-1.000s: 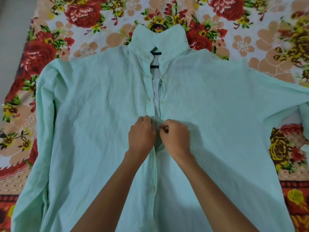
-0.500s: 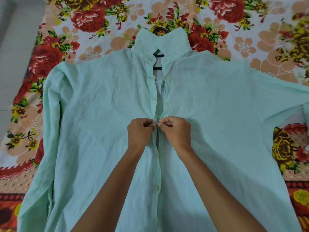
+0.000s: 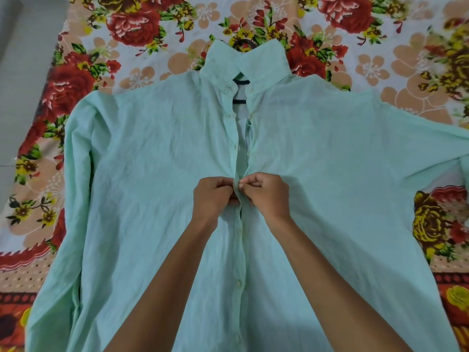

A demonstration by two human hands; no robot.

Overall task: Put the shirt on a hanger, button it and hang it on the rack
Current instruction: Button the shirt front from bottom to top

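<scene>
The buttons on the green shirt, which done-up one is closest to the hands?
The white button just below both hands, on the shirt front strip. The other fastened button sits farther down, toward the hem.

A mint shirt (image 3: 152, 199) is covering most of the floral bedsheet (image 3: 142, 34); both hands are crowding its placket, leaving sheet margins open.

Home bedroom: floral bedsheet (image 3: 142, 29)

My left hand (image 3: 212, 196) and right hand (image 3: 269, 194) are closing together on the shirt (image 3: 142, 174) placket. My fingers (image 3: 250, 182) are now pinching both edges where they were apart a second ago.
</scene>
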